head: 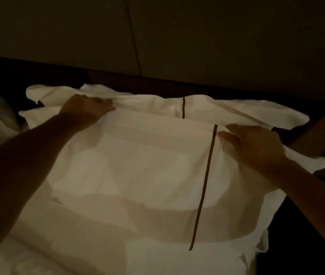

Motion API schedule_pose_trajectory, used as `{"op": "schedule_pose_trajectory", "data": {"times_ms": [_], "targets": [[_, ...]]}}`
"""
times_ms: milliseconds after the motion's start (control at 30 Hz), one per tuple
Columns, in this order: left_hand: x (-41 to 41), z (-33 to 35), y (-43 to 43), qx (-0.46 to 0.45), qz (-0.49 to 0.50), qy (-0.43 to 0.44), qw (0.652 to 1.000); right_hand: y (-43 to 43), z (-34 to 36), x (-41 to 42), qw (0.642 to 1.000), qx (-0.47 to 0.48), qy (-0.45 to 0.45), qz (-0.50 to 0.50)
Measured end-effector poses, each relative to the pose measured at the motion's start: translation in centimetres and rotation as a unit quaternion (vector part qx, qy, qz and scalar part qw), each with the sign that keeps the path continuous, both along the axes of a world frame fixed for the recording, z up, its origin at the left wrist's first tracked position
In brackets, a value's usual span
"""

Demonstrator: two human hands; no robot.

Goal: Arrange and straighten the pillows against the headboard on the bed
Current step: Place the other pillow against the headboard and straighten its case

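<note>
While the room stays dim, I see the dark headboard (pixel 177 86) running across the top, with the bed (pixel 62 251) spread below it in white linen. On that bed, the front pillow (pixel 137 175) lies in its white case with a dark stripe (pixel 203 187) down its right side. Behind it, touching and closer to the headboard, a back pillow (pixel 157 102) shows a matching stripe. My left hand (pixel 86 108) is clenched on the front pillow's upper left edge; my right hand (pixel 256 147) pinches its upper right edge. A wooden nightstand (pixel 320 132) sits right.
</note>
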State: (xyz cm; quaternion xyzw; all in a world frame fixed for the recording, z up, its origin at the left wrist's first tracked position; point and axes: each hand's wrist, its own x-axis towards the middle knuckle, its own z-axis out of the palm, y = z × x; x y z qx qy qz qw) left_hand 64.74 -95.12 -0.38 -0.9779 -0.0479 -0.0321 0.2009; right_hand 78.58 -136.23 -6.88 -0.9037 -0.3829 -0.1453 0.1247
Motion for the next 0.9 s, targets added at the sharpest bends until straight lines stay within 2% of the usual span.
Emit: {"op": "schedule_pose_trajectory", "data": {"times_ms": [33, 100, 200, 333, 467, 633, 800, 900], "targets": [[-0.1, -0.1, 0.2, 0.006, -0.029, -0.038, 0.999, -0.2, 0.0, 0.3, 1.000, 0.010, -0.016, 0.010], [0.1, -0.4, 0.7, 0.081, -0.081, -0.064, 0.991, -0.4, 0.1, 0.7, 0.999, 0.019, -0.028, 0.021], [0.7, 0.6, -0.1, 0.084, -0.088, -0.076, 0.990, -0.3, 0.3, 1.0, 0.999, 0.023, -0.016, 0.044], [0.8, 1.4, -1.3, 0.081, -0.004, -0.048, 0.996, -0.2, 1.3, 1.5, 0.999, 0.016, -0.021, 0.048], [0.5, 1.0, -4.0, -0.005, 0.102, -0.030, 0.994, -0.5, 2.5, 2.3, 0.999, 0.041, -0.015, 0.027], [-0.9, 1.8, -5.9, -0.089, 0.189, -0.007, 0.978, -0.4, 6.1, 3.9, 0.998, -0.019, -0.023, 0.048], [-4.7, 6.3, -7.0, -0.078, 0.225, 0.026, 0.971, -0.8, 8.4, 2.3, 0.993, -0.110, 0.051, -0.017], [-8.8, 8.7, -9.0, -0.071, 0.259, 0.047, 0.962, -1.7, 10.5, 0.2, 0.994, -0.097, 0.032, -0.023]]}}
